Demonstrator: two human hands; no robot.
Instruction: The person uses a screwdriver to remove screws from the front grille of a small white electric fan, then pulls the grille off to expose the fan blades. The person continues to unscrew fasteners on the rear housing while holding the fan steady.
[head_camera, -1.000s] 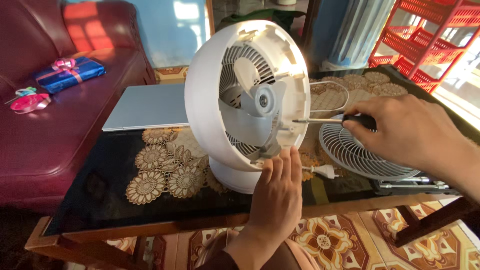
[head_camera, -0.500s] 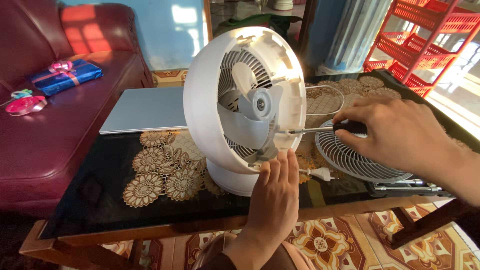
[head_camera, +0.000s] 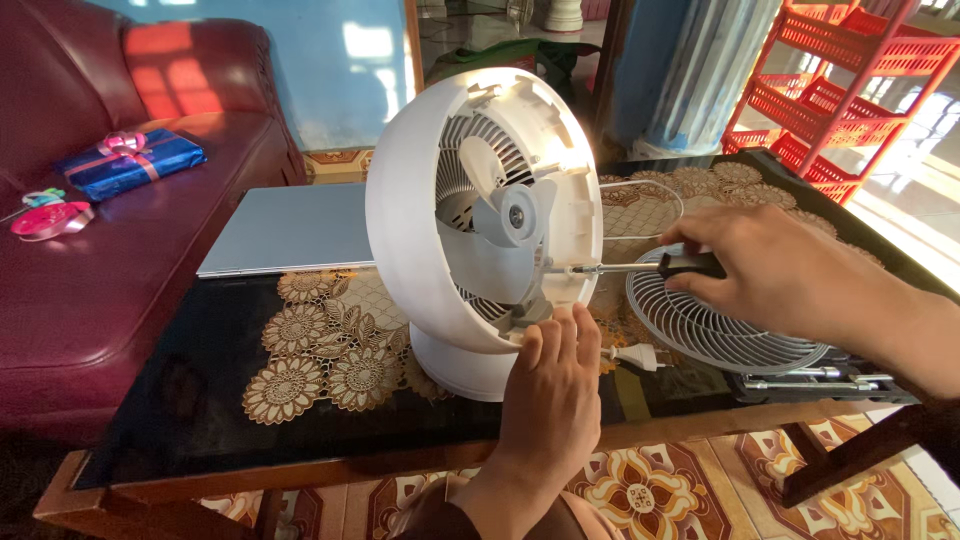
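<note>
1. Fingers of the right hand (head_camera: 790, 275) wrap tight around the black handle of a screwdriver (head_camera: 640, 267).
2. Its thin metal rod lies almost flat and points to the person's left, away from that hand.
3. The tip of the rod meets the rim of the white fan (head_camera: 470, 210), low on the side nearest the right hand.
4. The left hand (head_camera: 548, 400) is flat and open, holding nothing. Its fingertips press on the bottom edge of the fan, just under the tip of the screwdriver.
5. The fan stands up on its round foot in the middle of the dark glass table (head_camera: 200, 390), with its open front facing the person.
6. The round grille (head_camera: 710, 325) lies flat on the table under the right hand.
7. A white plug (head_camera: 635, 355) lies between the left hand and the grille.
</note>
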